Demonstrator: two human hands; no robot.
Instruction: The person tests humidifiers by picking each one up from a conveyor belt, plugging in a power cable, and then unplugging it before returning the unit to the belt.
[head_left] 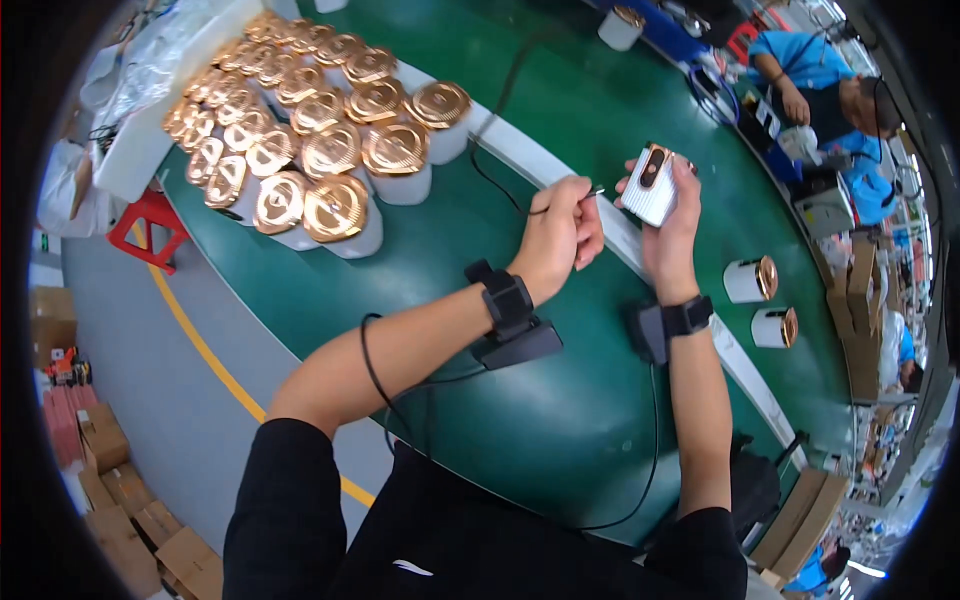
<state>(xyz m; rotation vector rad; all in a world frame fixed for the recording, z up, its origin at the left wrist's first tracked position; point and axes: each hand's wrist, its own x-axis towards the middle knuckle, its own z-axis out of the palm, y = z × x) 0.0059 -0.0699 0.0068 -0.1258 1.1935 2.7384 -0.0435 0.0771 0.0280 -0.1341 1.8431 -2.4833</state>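
Note:
My left hand (562, 238) is closed, pinching the end of a thin black cable, whose plug (596, 191) points right toward the device in my other hand. My right hand (677, 228) is wrapped round a small white ribbed device (652, 205) with a shiny copper-coloured end and a dark oval panel. The plug and the device are apart. Left of my hands, many white cylindrical units with copper-coloured tops (336, 208) stand in close rows on the green table (480, 360).
A white strip (745, 375) runs across the table beneath my hands. Two more white-and-copper units (750, 280) lie on their sides at the right. A red stool (148, 232) stands beyond the left edge. Co-workers in blue (800, 62) sit across the table.

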